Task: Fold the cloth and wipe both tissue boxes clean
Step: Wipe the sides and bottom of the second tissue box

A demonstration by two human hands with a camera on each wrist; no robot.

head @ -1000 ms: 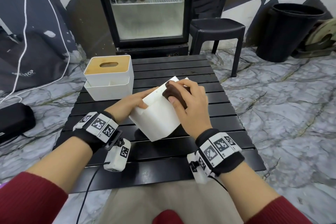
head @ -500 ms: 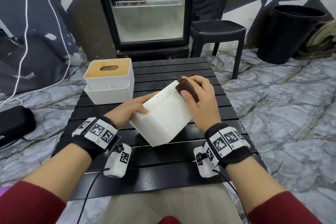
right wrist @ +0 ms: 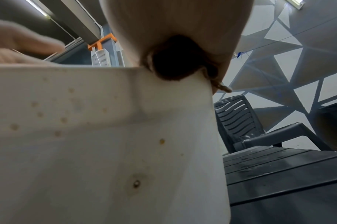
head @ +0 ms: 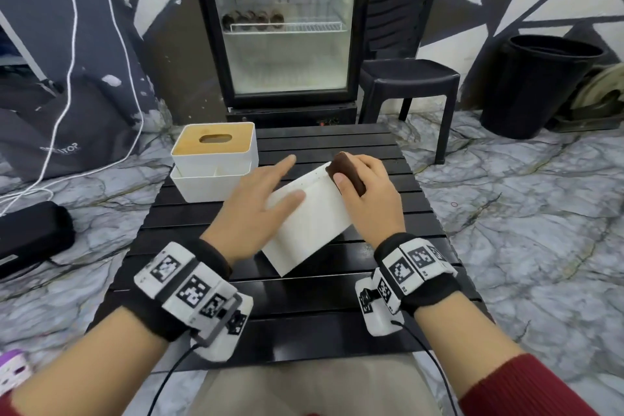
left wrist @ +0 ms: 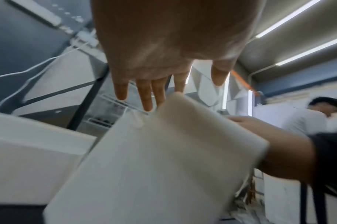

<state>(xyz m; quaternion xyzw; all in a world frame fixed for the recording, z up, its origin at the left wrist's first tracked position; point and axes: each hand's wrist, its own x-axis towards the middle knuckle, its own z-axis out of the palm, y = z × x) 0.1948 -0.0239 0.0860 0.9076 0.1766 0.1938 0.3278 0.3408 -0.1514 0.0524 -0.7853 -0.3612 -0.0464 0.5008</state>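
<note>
Black slatted table (head: 337, 297); tilted white tissue box (head: 310, 230) mid-table, wood-lidded tissue box (head: 212, 162) far left

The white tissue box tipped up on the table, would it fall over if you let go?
Probably. The white plastic tissue box stands tilted on one lower edge on the black slatted table, steadied by the left hand with straight fingers and the right hand pressing a folded brown cloth against it. It looks stiff, and likely light.
</note>
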